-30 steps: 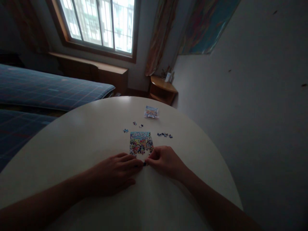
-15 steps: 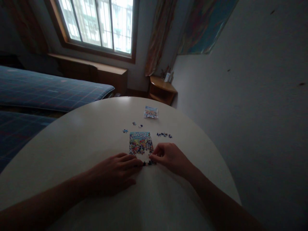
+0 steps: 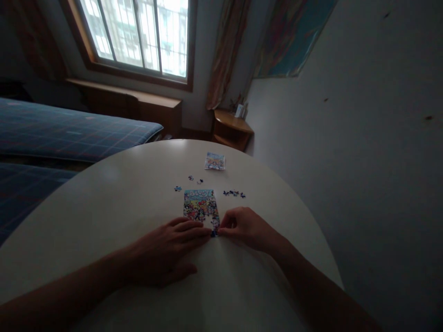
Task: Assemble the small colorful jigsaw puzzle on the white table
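A colourful jigsaw puzzle (image 3: 200, 203) lies flat on the table, with a gap in its lower part where the pale tabletop shows. My left hand (image 3: 175, 246) rests open over its lower left side, fingers stretched to the right and covering part of the bottom edge. At the lower right corner, my right hand (image 3: 244, 228) is closed in a pinch on a puzzle piece at the edge; the fingertips hide most of it. Loose puzzle pieces (image 3: 234, 193) lie in a row to the right of the puzzle. Another light blue piece (image 3: 177, 188) sits near its upper left corner.
A small printed packet (image 3: 215, 161) lies farther back on the round white table (image 3: 138, 184). Two more loose pieces are between it and the puzzle. Beds with plaid covers (image 3: 76, 124) stand at the left, and a wall (image 3: 363, 161) rises at the right.
My left fingers have slid slightly right along the puzzle's bottom edge. My right fingertips have moved down a little to the lower right corner. The whole view has shifted slightly.
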Tool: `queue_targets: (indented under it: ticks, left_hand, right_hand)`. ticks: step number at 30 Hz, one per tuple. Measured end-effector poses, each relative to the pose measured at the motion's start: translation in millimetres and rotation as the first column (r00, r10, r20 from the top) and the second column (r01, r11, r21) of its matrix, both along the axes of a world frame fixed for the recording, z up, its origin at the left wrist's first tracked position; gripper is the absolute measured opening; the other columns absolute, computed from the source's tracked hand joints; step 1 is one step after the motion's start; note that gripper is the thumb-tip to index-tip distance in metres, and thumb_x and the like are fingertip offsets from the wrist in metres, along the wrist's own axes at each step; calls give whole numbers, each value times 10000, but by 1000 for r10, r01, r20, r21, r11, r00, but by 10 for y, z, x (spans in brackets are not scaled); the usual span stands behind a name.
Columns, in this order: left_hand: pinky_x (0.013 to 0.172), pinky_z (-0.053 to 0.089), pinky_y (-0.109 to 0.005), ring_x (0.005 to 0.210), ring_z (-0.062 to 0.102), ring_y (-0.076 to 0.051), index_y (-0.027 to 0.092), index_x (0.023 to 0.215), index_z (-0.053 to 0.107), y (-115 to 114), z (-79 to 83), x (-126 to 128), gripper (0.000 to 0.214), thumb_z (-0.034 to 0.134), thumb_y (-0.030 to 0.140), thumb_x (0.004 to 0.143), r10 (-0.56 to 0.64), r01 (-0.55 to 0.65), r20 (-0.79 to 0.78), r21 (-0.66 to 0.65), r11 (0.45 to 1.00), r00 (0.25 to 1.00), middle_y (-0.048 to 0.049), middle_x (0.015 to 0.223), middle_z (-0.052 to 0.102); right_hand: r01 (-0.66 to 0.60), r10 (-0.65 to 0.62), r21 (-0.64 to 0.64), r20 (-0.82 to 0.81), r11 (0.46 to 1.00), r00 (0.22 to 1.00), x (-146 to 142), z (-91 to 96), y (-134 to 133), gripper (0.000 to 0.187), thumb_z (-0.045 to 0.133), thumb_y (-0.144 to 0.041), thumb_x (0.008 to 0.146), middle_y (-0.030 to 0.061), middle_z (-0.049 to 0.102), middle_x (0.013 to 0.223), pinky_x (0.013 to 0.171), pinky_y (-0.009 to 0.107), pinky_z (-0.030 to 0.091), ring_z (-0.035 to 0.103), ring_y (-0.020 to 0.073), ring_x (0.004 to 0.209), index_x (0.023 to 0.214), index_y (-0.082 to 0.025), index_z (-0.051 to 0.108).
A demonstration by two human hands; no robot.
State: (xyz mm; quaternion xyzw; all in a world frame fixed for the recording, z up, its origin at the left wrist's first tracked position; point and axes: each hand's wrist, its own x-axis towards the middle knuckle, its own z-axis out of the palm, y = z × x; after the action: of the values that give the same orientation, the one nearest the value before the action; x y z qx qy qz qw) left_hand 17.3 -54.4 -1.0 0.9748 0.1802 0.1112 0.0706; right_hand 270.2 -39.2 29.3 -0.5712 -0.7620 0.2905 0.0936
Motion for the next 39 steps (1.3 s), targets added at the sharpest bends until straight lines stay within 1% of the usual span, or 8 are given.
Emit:
queue_targets:
  ticks: [12,16,18,20,23,27,34,39]
  left_hand:
    - [1123,338,-474,1305,469,-304,161,1424,439,-50,35,66,629,582,482,902,50,-51,-32,-19,999,998,-73,1448,520]
    - [1129,336,-467,1300,473,-302,171,1418,448,-71,42,101,628,569,519,909,60,-62,-31,-42,997,998,-74,1436,527]
    - [1139,322,-475,1315,462,-307,175,1431,434,-74,26,99,633,566,513,912,61,-62,-24,-40,997,998,-79,1447,513]
    - [1138,324,-483,1329,449,-315,178,1441,421,-72,-4,86,647,575,507,906,60,-61,-2,-29,998,998,-84,1457,501]
    - [1128,342,-474,1345,432,-315,190,1451,409,-63,-46,64,639,578,485,909,61,-60,20,-22,998,998,-80,1465,493]
    - [1125,348,-471,1346,431,-307,200,1456,400,-54,-48,55,599,557,447,933,46,-46,8,-17,999,999,-75,1477,480]
    - [1065,410,-478,1243,512,-305,203,1400,459,-69,-8,52,511,555,399,937,76,-77,52,15,997,996,-94,1383,544]
    - [998,463,-462,1182,554,-281,223,1352,479,-23,-13,-10,417,525,358,960,106,-108,94,12,994,990,-87,1296,588]
  right_hand:
    - [-9,7,-38,-47,999,999,3,-14,4,111,750,-291,768,16,715,712,554,219,387,622,126,644,791,-183,761]
    - [-48,49,36,-47,998,998,156,-10,124,124,723,-311,806,14,720,723,591,233,407,619,128,650,805,-198,774]
    - [19,-20,154,1,988,1000,315,-32,247,133,700,-296,824,29,724,761,618,247,420,615,138,666,860,-195,777]
    - [154,-172,273,42,950,984,495,-83,384,198,661,-278,847,64,728,853,663,265,441,626,157,718,983,-174,762]
    - [273,-314,359,59,892,947,706,-186,548,319,664,-280,835,102,702,1028,757,292,472,636,176,800,1132,-179,725]
    - [274,-317,336,82,901,945,785,-266,614,301,666,-289,815,108,688,1043,783,306,477,644,197,846,1090,-206,755]
    - [297,-320,231,71,927,945,792,-216,585,151,691,-286,794,87,719,842,664,270,456,641,183,747,872,-185,774]
    - [286,-303,205,59,936,951,791,-197,585,209,678,-256,802,83,716,877,647,254,451,628,162,732,976,-168,752]
